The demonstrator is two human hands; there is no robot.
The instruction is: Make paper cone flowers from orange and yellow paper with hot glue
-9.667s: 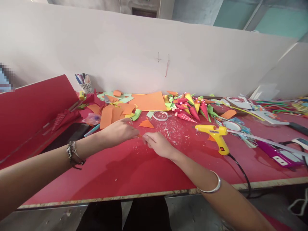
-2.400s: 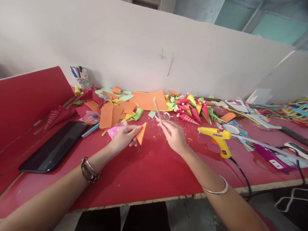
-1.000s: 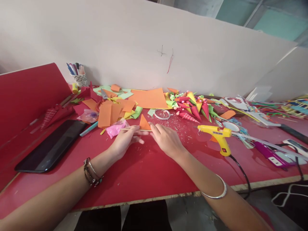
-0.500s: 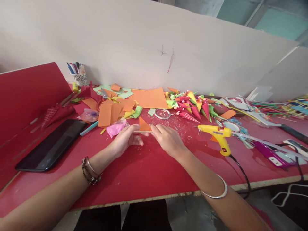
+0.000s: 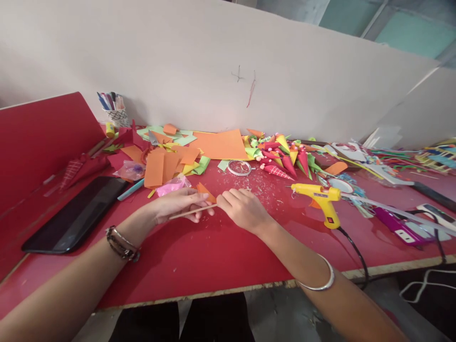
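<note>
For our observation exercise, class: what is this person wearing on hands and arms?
The left hand and right hand are ungloved, with no sleeves showing. Around the left wrist are dark beaded bracelets and a thin silvery band; a smooth silvery bangle circles the right forearm.

Head view, the single camera: worn on the person's head, it faces forward and down across the red table [image 5: 199, 266] to the pale wall [image 5: 171, 61], with the left hand [image 5: 180, 204] and right hand [image 5: 244, 211] at middle distance and the legs [image 5: 217, 318] at the lower edge.

A red-topped table [image 5: 199, 270] stands against a pale wall panel [image 5: 171, 61], greenish panes [image 5: 416, 31] behind.
</note>
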